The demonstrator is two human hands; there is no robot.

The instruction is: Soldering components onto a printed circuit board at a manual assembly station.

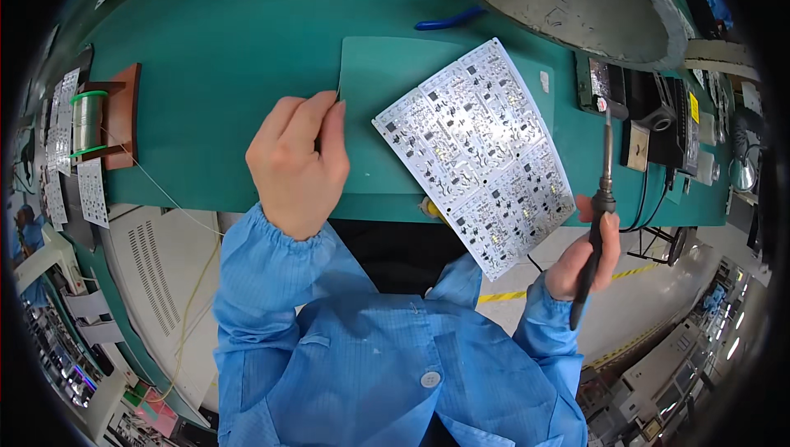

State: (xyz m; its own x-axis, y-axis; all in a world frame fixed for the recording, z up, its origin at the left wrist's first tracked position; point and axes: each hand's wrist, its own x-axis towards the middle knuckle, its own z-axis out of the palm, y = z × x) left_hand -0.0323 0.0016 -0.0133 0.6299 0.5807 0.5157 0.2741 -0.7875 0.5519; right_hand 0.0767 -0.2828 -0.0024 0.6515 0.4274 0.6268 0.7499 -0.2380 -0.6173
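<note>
My right hand (588, 258) is wrapped round the dark handle of a soldering iron (606, 167), whose metal tip points away from me. A finger of that hand is at the lower right corner of a white circuit board (485, 159) covered with small components. The board lies turned at an angle, partly on a green mat (362, 142), and its near corner overhangs the table's front edge. My left hand (298, 159) is closed in a pinch by the mat's left edge. A thin dark line shows at its fingertips, too fine to name.
A spool of solder wire (88, 123) stands on a brown holder at the left, its strand trailing toward me. Blue-handled pliers (448, 20) lie beyond the board. A large round lamp or magnifier head (576, 2) overhangs the far right. Dark soldering equipment (671, 130) stands at the right.
</note>
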